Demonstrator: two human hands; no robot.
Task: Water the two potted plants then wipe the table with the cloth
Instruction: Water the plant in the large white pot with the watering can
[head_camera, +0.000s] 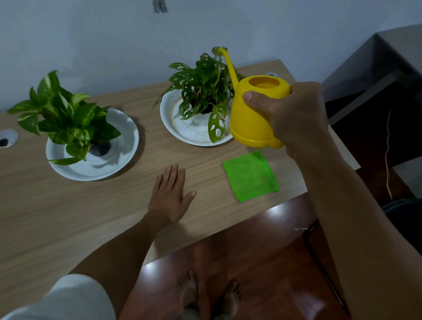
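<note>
My right hand grips a yellow watering can by its back, held above the table beside the right plant. Its long spout points up and away over the holed-leaf plant, which stands in a white dish. Further left, a plant with variegated leaves sits in a white saucer. A folded green cloth lies flat near the table's right front corner. My left hand rests palm down on the wooden table, fingers spread, between the left saucer and the cloth.
A round cable hole is set in the table at far left. The wall runs close behind the plants. A grey cabinet stands to the right, with a dark bin below it. My bare feet stand on red-brown floor.
</note>
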